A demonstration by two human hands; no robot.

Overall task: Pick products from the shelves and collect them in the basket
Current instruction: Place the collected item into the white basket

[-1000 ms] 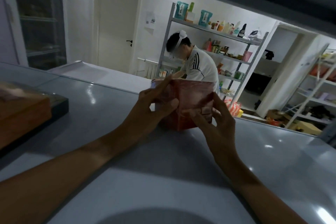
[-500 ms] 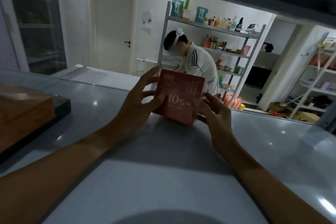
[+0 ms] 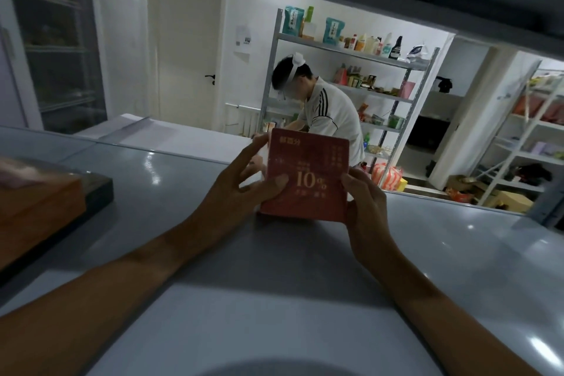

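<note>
While grey shelf surface (image 3: 152, 192) fills view as before, red box (image 3: 306, 175) now tipped up off it, printed "10%" face toward camera; a second ago it stood flat on shelf. Left hand (image 3: 244, 189) pinches left edge, thumb on front. Right hand (image 3: 363, 204) grips right edge. Likely pick under way; no basket in view.

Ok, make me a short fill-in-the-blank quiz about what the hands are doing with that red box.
1. The left hand and right hand together hold a ____ box.
2. Large print on the box reads ____ percent.
3. The box is held above the grey ____.

Missing words: red; 10; counter
</note>
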